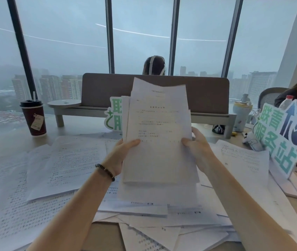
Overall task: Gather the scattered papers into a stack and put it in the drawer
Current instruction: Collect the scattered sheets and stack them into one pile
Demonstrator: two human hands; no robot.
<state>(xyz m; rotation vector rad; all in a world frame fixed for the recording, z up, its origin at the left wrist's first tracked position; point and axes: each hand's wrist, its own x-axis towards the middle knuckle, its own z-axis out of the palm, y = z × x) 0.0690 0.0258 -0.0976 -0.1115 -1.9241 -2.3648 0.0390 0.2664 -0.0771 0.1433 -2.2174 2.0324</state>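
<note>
Tall windows [68, 33] over a hazy city fill the upper frame; the pale desk [8, 142] below is strewn with loose papers [66, 165]. At centre, left hand [120, 154] and right hand [198, 151] clamp an upright paper stack [158, 134] by its side edges; a coffee cup [34, 117] stands at left

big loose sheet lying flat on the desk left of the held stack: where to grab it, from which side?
Judging by its pose, take the loose sheet at its right edge, nearest the left hand. It lies flat on other sheets, so probably slide fingers under that edge and pinch, coming from the right. Both hands now hold the stack; the right hand would have to keep it.
</note>
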